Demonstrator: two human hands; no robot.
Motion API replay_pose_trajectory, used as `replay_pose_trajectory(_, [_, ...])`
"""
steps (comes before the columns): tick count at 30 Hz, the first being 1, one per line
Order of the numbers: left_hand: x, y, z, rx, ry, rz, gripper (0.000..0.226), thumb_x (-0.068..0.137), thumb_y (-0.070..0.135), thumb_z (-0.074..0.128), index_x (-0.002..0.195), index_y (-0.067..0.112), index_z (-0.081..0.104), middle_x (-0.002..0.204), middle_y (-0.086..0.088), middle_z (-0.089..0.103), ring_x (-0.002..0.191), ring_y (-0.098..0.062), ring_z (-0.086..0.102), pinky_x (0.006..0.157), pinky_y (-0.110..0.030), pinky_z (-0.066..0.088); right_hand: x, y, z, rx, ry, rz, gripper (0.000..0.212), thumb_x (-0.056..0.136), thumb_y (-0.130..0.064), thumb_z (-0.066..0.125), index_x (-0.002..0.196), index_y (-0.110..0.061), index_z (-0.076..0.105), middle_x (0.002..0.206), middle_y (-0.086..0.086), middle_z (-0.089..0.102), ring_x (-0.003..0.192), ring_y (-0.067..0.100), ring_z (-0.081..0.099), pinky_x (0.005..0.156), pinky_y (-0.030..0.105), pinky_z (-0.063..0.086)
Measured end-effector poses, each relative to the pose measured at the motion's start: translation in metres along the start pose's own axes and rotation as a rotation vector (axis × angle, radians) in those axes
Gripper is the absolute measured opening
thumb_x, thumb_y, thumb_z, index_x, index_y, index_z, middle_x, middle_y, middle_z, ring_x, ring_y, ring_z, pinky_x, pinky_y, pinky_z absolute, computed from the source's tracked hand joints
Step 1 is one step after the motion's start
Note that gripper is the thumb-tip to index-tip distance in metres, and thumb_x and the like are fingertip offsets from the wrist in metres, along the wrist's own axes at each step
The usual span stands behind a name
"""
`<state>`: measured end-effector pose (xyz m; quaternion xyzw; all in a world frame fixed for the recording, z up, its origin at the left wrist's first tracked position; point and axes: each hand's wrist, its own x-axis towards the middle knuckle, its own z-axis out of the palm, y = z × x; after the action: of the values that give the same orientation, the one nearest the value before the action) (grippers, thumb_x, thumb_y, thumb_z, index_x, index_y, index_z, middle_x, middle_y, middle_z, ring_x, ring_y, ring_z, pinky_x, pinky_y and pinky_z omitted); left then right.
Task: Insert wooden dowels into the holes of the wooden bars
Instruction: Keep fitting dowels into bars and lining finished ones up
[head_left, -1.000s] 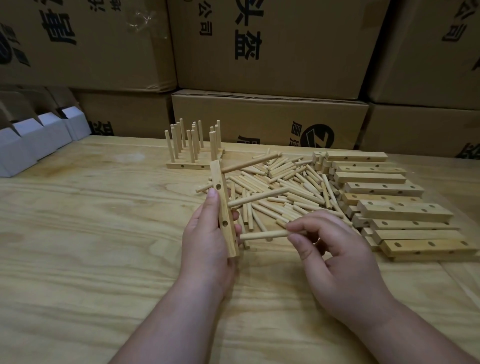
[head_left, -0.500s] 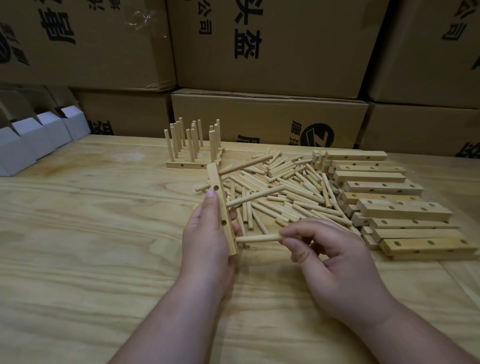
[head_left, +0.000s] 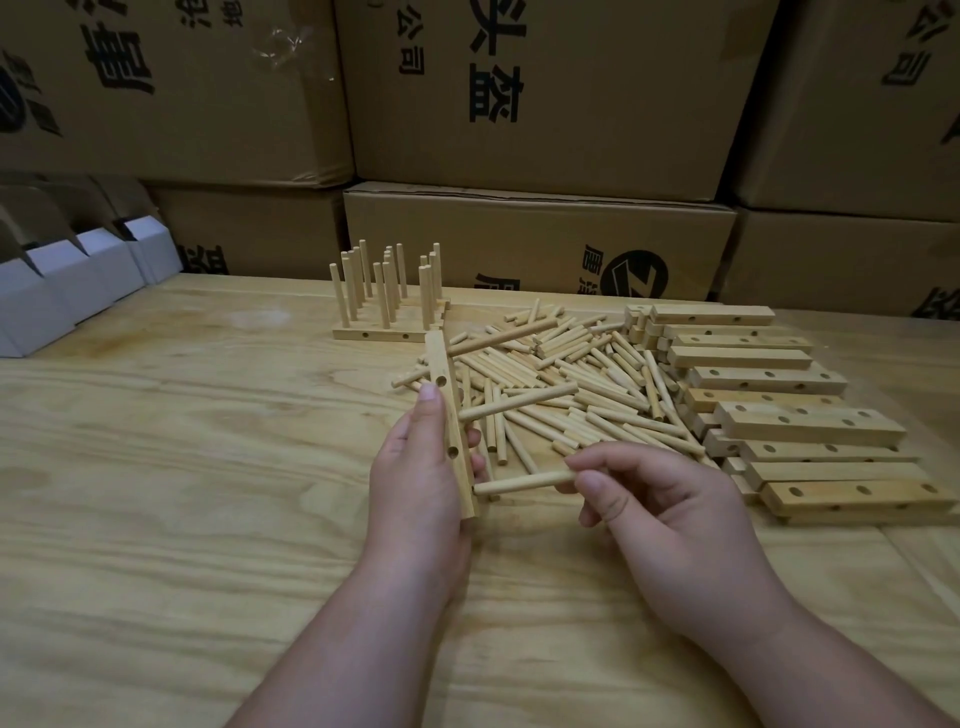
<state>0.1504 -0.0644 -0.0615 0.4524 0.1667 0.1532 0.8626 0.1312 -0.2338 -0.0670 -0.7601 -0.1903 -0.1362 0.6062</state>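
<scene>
Box print: the cardboard boxes (head_left: 540, 93) stacked behind the table carry large black Chinese characters, partly cut off; the lower box (head_left: 540, 244) shows a round black logo with a slanted stroke inside, beside more characters. None of it reads whole.
Held bar: a pale wooden bar (head_left: 451, 426), square in section, stands on end, tilted slightly, with round holes showing along its near face.
Left hand: the left hand (head_left: 415, 483) grips the bar from the left, its fingers curled round it.
Fitted dowels: two dowels stick out of the bar to the right, an upper one (head_left: 498, 338) and a middle one (head_left: 519, 401).
Right hand: the right hand (head_left: 660, 509) pinches a third dowel (head_left: 519, 483) between thumb and fingertips, its left end at the bar's bottom hole.
Loose dowels: a heap of plain round dowels (head_left: 571, 379) lies on the plywood table (head_left: 182, 493) just behind the hands.
Spare bars: drilled bars (head_left: 779, 415) are piled to the right of the heap.
Finished pieces: bars with upright dowels (head_left: 387, 296) stand at the back left.
White cartons: folded white cartons (head_left: 67, 286) sit at the far left.
</scene>
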Motion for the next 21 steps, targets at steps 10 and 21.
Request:
replay_pose_trajectory(10, [-0.0001,-0.0015,0.0013,0.028,-0.016,0.005,0.032,0.098,0.044,0.058,0.092,0.018,0.074,0.063,0.001,0.067,0.05,-0.009,0.055,0.049,-0.024,0.05,0.0011,-0.0054,0.0007,0.131,-0.008,0.094,0.016,0.079,-0.026,0.071,0.093,-0.029,0.079,0.083,0.007,0.077,0.065,0.016,0.067,0.059,0.021,0.054])
replay_pose_trajectory(21, [-0.0011,0.0025,0.0001,-0.005,0.013,-0.033,0.037,0.1,0.047,0.055,0.082,0.028,0.082,0.062,0.003,0.067,0.046,-0.006,0.055,0.044,-0.022,0.048,0.0018,-0.0008,0.0012,0.061,-0.063,0.148,0.027,0.091,-0.01,0.069,0.093,-0.036,0.076,0.08,-0.001,0.077,0.064,0.011,0.066,0.058,0.021,0.054])
